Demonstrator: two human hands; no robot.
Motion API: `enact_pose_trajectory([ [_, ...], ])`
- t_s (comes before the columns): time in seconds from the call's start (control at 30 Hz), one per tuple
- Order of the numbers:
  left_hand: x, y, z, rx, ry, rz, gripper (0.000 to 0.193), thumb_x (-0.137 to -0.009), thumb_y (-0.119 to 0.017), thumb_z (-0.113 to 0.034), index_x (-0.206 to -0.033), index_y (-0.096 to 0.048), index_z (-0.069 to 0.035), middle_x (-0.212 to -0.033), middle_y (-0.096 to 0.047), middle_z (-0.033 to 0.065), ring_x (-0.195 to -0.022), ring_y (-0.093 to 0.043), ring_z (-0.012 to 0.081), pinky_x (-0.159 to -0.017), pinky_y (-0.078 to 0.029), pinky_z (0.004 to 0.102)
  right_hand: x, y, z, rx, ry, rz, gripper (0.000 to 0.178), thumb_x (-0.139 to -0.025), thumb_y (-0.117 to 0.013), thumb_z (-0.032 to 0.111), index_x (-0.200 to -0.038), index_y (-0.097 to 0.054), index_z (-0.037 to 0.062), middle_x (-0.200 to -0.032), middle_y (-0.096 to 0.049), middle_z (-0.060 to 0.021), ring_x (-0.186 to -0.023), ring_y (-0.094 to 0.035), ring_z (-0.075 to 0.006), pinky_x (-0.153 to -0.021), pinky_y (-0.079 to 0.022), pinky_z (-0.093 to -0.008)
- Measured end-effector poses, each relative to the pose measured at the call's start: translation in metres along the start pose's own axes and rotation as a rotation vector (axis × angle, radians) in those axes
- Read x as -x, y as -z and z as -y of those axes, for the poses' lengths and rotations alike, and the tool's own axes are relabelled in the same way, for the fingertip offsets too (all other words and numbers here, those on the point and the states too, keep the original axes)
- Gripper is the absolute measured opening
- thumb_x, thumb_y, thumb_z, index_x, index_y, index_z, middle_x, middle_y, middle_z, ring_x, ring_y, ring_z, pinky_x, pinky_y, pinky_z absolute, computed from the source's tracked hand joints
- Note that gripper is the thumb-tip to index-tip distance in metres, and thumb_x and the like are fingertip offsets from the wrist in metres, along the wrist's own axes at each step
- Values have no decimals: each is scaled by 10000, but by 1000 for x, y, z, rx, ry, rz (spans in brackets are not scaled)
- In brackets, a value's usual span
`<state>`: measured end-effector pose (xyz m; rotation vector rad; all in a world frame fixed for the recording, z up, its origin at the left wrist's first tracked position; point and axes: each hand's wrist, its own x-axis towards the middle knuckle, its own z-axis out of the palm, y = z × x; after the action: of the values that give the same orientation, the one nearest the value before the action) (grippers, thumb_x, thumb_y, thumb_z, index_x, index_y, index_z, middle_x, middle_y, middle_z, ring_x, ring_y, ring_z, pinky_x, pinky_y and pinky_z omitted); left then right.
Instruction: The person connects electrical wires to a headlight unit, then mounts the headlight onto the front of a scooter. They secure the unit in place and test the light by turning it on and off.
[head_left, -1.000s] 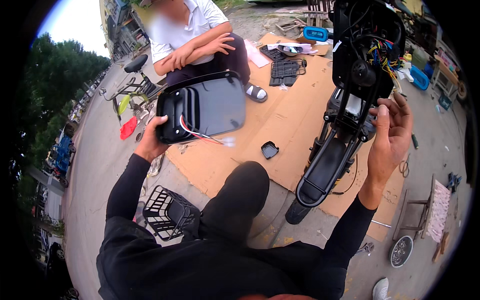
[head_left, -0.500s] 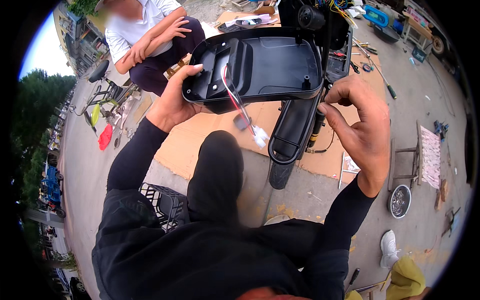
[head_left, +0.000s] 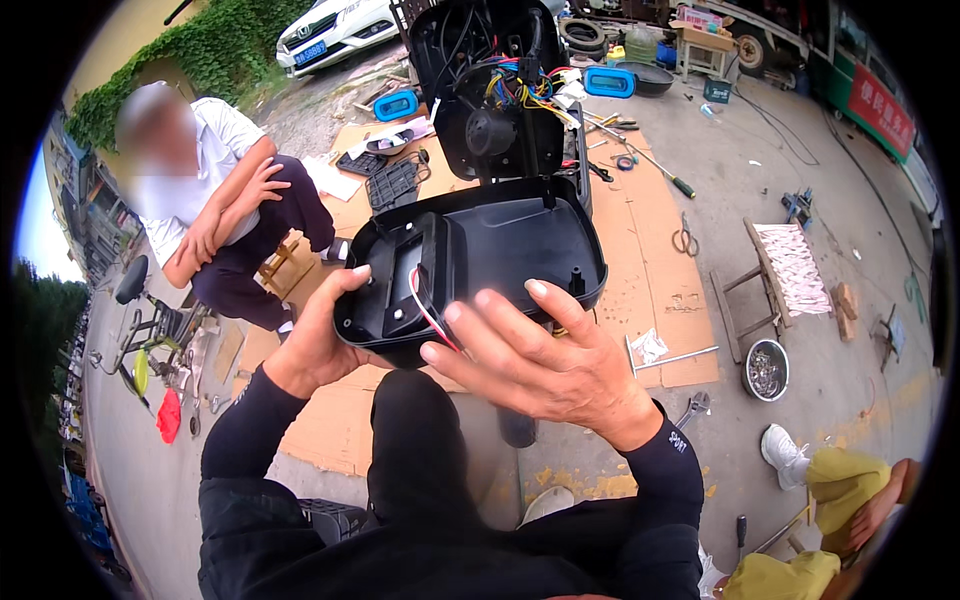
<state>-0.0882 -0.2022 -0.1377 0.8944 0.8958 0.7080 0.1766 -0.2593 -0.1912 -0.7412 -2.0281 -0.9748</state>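
Cardboard (head_left: 650, 270) is lying beyond both hands. Left hand (head_left: 318, 343) is clamping the black cover (head_left: 510, 238) by its left end, apparently keeping its wires (head_left: 428, 312) facing up; right hand (head_left: 548, 368), fingers loosely spread, is hovering beside them, visibly gripping nothing.

- The grey ground (head_left: 730, 210) is partly covered by flattened cardboard (head_left: 640, 270).
- On the cardboard, a crumpled white paper (head_left: 650, 346), a thin metal rod (head_left: 690, 356) and a black gridded piece (head_left: 393, 187) are spread.
- At its right edge, scissors (head_left: 687, 240) are laid.
- The bare ground is occupied by a metal bowl (head_left: 787, 372) of small parts, an adjustable wrench (head_left: 693, 408), a red cloth (head_left: 168, 415) and a woven-seated stool (head_left: 793, 268).
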Motion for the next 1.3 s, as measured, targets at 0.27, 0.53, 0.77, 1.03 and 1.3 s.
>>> enact_pose_trajectory([
  [0.27, -61, 15, 2, -468, 156, 139, 687, -967, -587, -431, -1478, -389, -16, -1266, -629, 150, -1073, -703, 222, -812, -630, 374, -8, 21, -16, -714, -385, -24, 212, -855, -663, 43, -1063, -699, 53, -1106, -713, -106, -1027, -698, -262, -858, -536, -376],
  [0.53, -81, 1, 5, -441, 112, 83, 676, -951, -593, -515, -1363, -516, 16, -1063, -710, 116, -786, -750, 171, -604, -610, 252, -12, -22, -81, -1371, -1210, -220, 436, -1086, -490, 336, -1268, -550, -55, -836, -700, -111, -747, -684, -157, -623, -537, -235],
  [0.77, -80, 5, 9, -535, 147, 130, 754, -988, -515, -571, -1484, -356, -26, -1281, -604, 157, -1065, -705, 229, -751, -644, 349, -6, -58, -86, -1708, -1248, -299, 358, -1069, -517, 219, -1295, -486, -55, -1064, -688, -187, -991, -713, -255, -838, -588, -305],
  [1.03, -87, 6, 28, -398, 159, 103, 633, -1023, -547, -453, -1470, -415, -24, -1280, -644, 129, -1107, -694, 189, -913, -604, 357, 13, -64, -94, -1924, -1247, -319, 176, -1039, -527, 90, -1182, -567, -6, -1246, -639, -257, -1180, -655, -345, -981, -569, -333],
  [1.3, -78, -5, 32, -535, 91, 138, 1018, -929, -590, -630, -1580, -115, -8, -1452, -431, 234, -1313, -507, 318, -954, -532, 442, 10, -59, -89, -1783, -1389, -450, 217, -1013, -607, 101, -1175, -605, -43, -1170, -673, -208, -1059, -710, -278, -855, -613, -263],
])
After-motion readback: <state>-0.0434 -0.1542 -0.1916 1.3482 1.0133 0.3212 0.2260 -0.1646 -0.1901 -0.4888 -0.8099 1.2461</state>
